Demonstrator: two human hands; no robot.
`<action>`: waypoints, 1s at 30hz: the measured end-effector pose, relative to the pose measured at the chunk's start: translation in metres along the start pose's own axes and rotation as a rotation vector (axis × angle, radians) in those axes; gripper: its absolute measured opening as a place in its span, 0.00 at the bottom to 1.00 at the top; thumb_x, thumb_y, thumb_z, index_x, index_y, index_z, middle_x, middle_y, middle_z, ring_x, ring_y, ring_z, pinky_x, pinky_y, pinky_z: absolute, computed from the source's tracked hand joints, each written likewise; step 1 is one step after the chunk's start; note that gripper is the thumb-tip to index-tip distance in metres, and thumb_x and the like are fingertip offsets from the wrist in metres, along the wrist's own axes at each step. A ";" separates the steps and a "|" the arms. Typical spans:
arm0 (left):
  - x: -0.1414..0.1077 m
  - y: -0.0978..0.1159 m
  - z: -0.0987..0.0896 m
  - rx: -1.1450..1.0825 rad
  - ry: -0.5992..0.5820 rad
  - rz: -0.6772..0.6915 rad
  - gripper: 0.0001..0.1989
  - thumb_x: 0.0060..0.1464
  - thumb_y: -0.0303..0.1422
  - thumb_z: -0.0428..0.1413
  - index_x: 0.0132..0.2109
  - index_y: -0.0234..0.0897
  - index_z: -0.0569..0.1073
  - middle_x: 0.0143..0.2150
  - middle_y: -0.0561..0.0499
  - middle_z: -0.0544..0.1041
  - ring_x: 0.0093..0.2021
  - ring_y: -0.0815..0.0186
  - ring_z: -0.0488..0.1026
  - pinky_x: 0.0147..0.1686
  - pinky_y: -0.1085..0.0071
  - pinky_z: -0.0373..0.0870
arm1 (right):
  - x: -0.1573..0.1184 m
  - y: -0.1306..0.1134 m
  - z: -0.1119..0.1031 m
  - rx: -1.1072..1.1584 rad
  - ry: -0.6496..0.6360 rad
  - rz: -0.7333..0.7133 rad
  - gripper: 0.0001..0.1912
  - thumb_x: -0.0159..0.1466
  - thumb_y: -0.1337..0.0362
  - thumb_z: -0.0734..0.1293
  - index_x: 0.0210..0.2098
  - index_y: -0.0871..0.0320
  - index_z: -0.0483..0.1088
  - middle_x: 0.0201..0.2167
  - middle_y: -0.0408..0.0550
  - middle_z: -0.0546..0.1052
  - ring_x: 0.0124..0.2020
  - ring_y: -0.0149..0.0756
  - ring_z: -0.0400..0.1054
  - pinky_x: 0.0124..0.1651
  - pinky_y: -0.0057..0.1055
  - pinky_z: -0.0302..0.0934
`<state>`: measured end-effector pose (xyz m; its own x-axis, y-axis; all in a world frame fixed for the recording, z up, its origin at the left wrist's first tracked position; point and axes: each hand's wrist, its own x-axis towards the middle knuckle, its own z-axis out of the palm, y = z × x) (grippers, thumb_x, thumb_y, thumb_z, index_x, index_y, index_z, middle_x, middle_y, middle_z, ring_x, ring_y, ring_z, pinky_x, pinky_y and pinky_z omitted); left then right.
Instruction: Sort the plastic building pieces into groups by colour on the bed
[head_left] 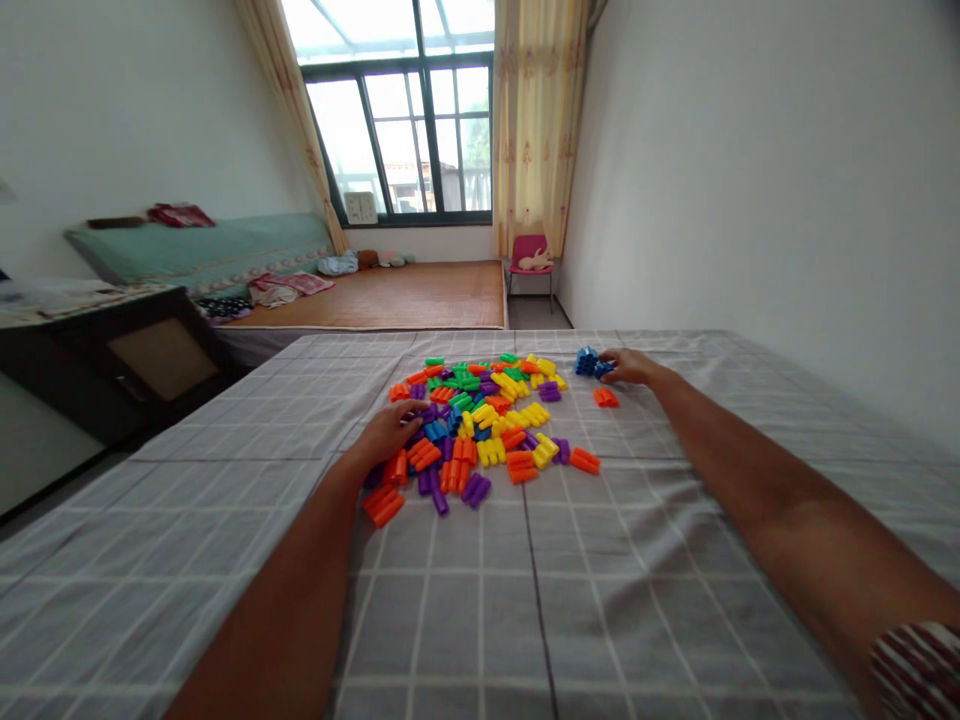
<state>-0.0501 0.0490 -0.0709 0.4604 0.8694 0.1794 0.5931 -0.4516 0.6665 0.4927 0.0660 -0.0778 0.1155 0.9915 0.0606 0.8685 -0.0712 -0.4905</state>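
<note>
A spread pile of orange, purple, green, yellow and blue plastic pieces lies on the grey checked cloth. My left hand rests at the pile's left side, fingers apart over purple and blue pieces, with nothing visibly gripped. Out to the right of the pile, my right hand has its fingers closed on a blue piece. That piece is beside a small cluster of blue pieces. One orange piece sits just in front of them.
Beyond the cloth-covered surface is a bed with a brown mat. A dark cabinet stands at the left, and a pink chair holds a soft toy near the curtain. A white wall runs along the right.
</note>
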 end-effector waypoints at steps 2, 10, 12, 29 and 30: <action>0.000 0.001 -0.001 -0.016 -0.011 0.001 0.23 0.50 0.42 0.53 0.51 0.38 0.75 0.51 0.46 0.77 0.48 0.57 0.74 0.50 0.61 0.71 | 0.000 -0.003 -0.002 0.024 -0.016 0.005 0.30 0.42 0.63 0.76 0.47 0.57 0.75 0.47 0.50 0.78 0.44 0.46 0.73 0.47 0.36 0.67; -0.004 0.004 -0.021 -0.093 0.134 -0.045 0.23 0.50 0.39 0.53 0.51 0.35 0.76 0.50 0.46 0.78 0.46 0.59 0.75 0.49 0.64 0.70 | -0.012 0.001 -0.013 -0.030 0.092 0.039 0.31 0.49 0.59 0.73 0.51 0.60 0.72 0.52 0.57 0.75 0.45 0.48 0.73 0.46 0.39 0.67; -0.006 0.004 -0.028 -0.120 0.209 -0.063 0.23 0.51 0.38 0.52 0.51 0.32 0.75 0.48 0.46 0.79 0.44 0.60 0.75 0.48 0.64 0.70 | -0.021 -0.009 -0.016 -0.069 0.224 0.036 0.24 0.54 0.58 0.70 0.49 0.60 0.73 0.50 0.58 0.76 0.44 0.47 0.73 0.46 0.40 0.67; -0.008 0.011 -0.010 0.220 -0.048 0.132 0.16 0.46 0.28 0.54 0.43 0.35 0.78 0.42 0.46 0.79 0.41 0.59 0.74 0.45 0.66 0.70 | -0.093 -0.276 0.116 -0.006 -0.163 -0.847 0.15 0.62 0.63 0.64 0.48 0.53 0.73 0.49 0.50 0.76 0.51 0.44 0.69 0.55 0.43 0.61; -0.008 0.006 -0.010 0.219 -0.024 0.125 0.17 0.45 0.26 0.53 0.44 0.35 0.77 0.42 0.45 0.79 0.42 0.59 0.74 0.45 0.66 0.70 | -0.093 -0.277 0.116 -0.005 -0.198 -0.845 0.15 0.61 0.63 0.65 0.47 0.54 0.74 0.48 0.51 0.77 0.49 0.43 0.70 0.53 0.41 0.63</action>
<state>-0.0563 0.0411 -0.0610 0.5535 0.8000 0.2318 0.6582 -0.5906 0.4668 0.1855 0.0059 -0.0480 -0.6550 0.7131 0.2501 0.6274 0.6976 -0.3460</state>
